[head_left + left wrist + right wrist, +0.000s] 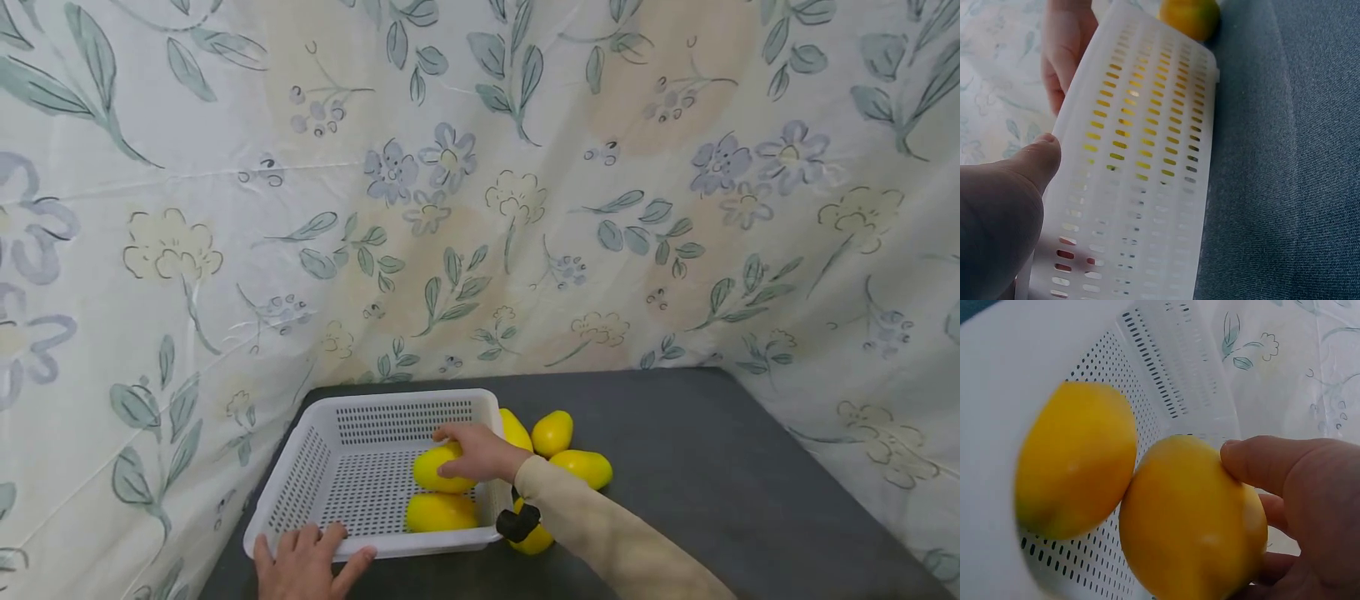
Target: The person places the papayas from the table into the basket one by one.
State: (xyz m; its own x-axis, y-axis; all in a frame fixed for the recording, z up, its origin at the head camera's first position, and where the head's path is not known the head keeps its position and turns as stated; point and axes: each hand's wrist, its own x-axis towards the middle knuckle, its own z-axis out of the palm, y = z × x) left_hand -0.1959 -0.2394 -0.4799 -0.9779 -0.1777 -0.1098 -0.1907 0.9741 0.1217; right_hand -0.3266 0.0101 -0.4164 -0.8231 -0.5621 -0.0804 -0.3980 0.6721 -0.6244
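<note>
A white perforated plastic basket (375, 546) stands on the dark tabletop. My left hand (307, 567) grips its front rim near the left corner; in the left wrist view the thumb (1038, 159) lies over the rim, and the other fingers show faintly through the holes. Inside the basket's right side, my right hand (480, 450) holds a yellow mango (435, 471), its thumb on one side and fingers on the other. Right beside it a second yellow mango (441, 512) lies on the basket floor; the two look in contact in the right wrist view.
Outside the basket's right wall lie several more mangoes, among them an upright-looking one (552, 433), one on its side (585, 468) and one partly behind my wrist (534, 540). A floral cloth (525, 250) hangs behind the dark tabletop (690, 467).
</note>
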